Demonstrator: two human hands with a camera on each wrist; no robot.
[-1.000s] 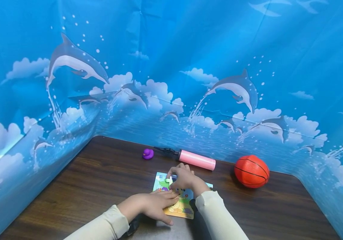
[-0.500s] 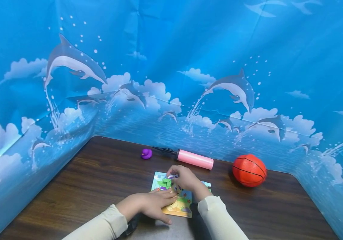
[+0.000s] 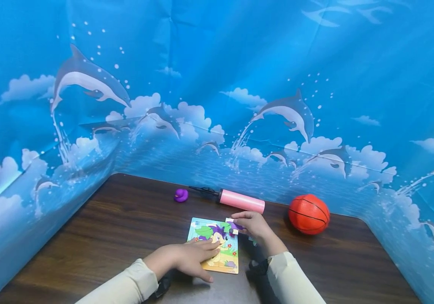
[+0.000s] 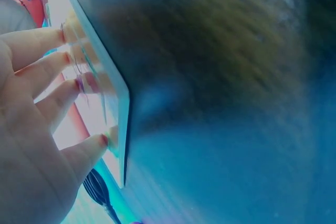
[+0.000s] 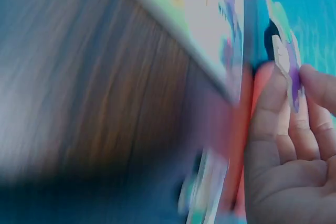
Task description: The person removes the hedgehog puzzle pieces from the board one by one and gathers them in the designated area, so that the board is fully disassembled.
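Observation:
A jigsaw puzzle board (image 3: 229,255) with a purple-haired cartoon animal lies on the dark table. My left hand (image 3: 192,258) rests on its left part, fingers straight and spread. In the left wrist view, the fingertips touch the board's face (image 4: 94,85). Over the upper right corner of the board, my right hand (image 3: 256,229) pinches a puzzle piece (image 3: 233,226) coloured purple, green and white. The right wrist view has this piece (image 5: 292,66) between thumb and finger, tilted on edge. Another loose piece (image 5: 205,190) lies beside the board, mostly hidden under the right hand in the head view.
Behind the board lie a purple rubber duck (image 3: 181,195) and a pink hand pump (image 3: 242,201) with a black end. A red toy basketball (image 3: 309,214) sits at the right. A blue dolphin-print sheet (image 3: 202,84) stands around the table's far and side edges.
My right hand has moved right, from over the middle of the board to its upper right corner, with a puzzle piece now visible in its pinch. My left hand stays on the board.

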